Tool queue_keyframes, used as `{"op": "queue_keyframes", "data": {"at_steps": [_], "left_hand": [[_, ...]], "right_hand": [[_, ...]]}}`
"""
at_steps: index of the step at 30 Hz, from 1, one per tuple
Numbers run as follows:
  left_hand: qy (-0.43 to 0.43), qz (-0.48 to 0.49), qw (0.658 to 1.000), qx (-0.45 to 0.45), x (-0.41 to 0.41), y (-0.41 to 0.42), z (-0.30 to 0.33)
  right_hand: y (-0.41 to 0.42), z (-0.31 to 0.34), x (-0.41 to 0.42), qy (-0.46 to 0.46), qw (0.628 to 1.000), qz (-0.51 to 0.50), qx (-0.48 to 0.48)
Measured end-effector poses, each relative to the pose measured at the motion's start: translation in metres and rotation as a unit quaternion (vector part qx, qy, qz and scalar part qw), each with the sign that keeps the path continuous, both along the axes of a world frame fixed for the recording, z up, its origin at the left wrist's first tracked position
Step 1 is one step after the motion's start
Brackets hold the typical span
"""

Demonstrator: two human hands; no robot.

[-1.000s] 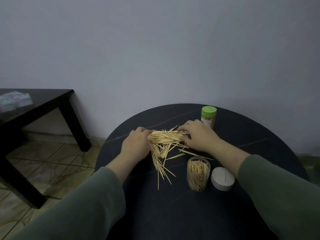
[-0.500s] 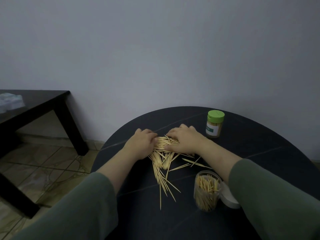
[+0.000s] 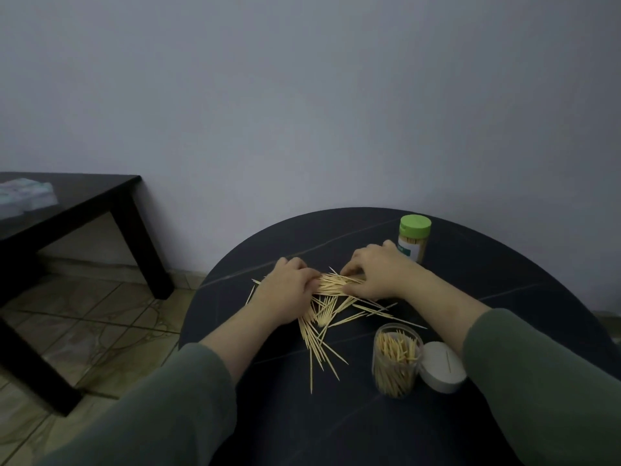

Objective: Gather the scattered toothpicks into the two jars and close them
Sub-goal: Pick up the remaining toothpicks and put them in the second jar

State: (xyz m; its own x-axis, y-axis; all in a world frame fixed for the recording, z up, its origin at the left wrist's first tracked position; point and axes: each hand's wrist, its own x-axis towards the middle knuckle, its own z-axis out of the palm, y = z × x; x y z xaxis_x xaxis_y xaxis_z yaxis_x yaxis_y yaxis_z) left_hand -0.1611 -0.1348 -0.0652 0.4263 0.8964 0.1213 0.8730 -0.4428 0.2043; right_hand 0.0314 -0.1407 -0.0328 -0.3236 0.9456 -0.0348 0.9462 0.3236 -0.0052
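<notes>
A heap of pale wooden toothpicks (image 3: 327, 311) lies scattered on the round dark table (image 3: 470, 287). My left hand (image 3: 285, 294) and my right hand (image 3: 373, 270) face each other over the heap, curled fingers pinching a bundle of toothpicks (image 3: 337, 284) between them. A clear open jar (image 3: 396, 361) partly full of toothpicks stands at the front right, its white lid (image 3: 442, 366) lying beside it. A second jar with a green lid (image 3: 414, 242) stands closed behind my right hand.
A low black side table (image 3: 84, 203) with a pale packet (image 3: 27, 196) on it stands to the left over a tiled floor (image 3: 84, 314). A plain grey wall rises close behind the round table.
Both hands have closed in from either side, squeezing the loose toothpicks into a tighter bundle. The view has shifted slightly; the jars and lid have stayed in place.
</notes>
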Motion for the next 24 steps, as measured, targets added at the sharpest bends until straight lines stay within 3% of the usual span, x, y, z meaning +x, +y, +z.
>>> {"op": "queue_keyframes", "data": {"at_steps": [4, 8, 12, 14, 19, 24], "left_hand": [[-0.033, 0.019, 0.999, 0.004, -0.003, -0.006, 0.0], [-0.004, 0.215, 0.975, 0.051, -0.012, -0.008, 0.009], [0.095, 0.347, 0.93, -0.072, -0.022, -0.014, 0.017], [0.102, 0.351, 0.925, -0.101, -0.027, -0.015, 0.017], [0.108, 0.216, 0.966, -0.09, -0.017, -0.015, 0.006], [-0.026, 0.228, 0.965, -0.125, 0.001, -0.025, 0.015]], "right_hand": [[-0.003, 0.004, -0.001, -0.004, 1.0, 0.001, -0.008], [-0.007, 0.004, -0.008, -0.004, 1.0, 0.009, 0.007], [-0.007, 0.004, -0.013, -0.013, 1.0, 0.011, 0.007], [-0.006, 0.003, -0.016, -0.011, 1.0, 0.01, 0.004], [-0.006, 0.004, -0.016, -0.004, 1.0, 0.007, -0.005], [-0.007, 0.005, -0.01, -0.001, 1.0, 0.005, -0.012]]}}
